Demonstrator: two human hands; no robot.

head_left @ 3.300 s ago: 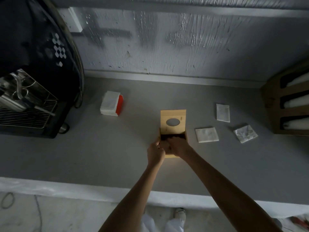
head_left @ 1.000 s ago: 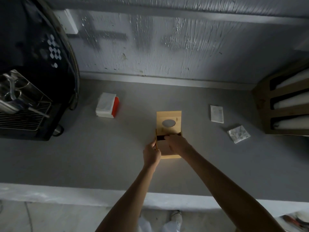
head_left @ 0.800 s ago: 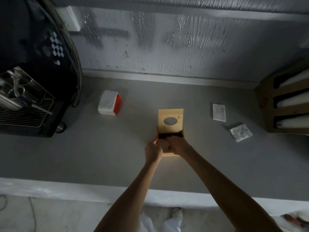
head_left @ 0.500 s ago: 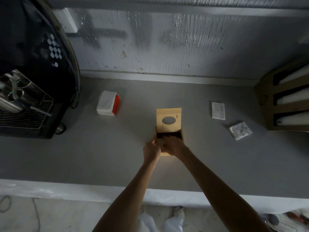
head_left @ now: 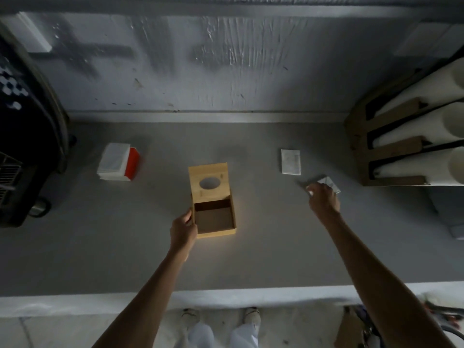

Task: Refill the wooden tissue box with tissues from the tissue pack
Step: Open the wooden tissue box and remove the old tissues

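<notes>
The left hand is resting against the left wall of the wooden box, fingers curled loosely on its edge. The right hand is reaching out to the right with the arm extended, fingers closing over a crumpled tissue on the counter; whether it is gripping yet is unclear. The box is sitting mid-counter, its lid with an oval hole slid back, showing a dark interior. The tissue pack is lying well to the left, and a flat folded tissue is lying beyond the right hand.

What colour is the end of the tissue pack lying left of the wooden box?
Orange-red; the rest of the tissue pack is white. The head view, the only one, shows it.
</notes>
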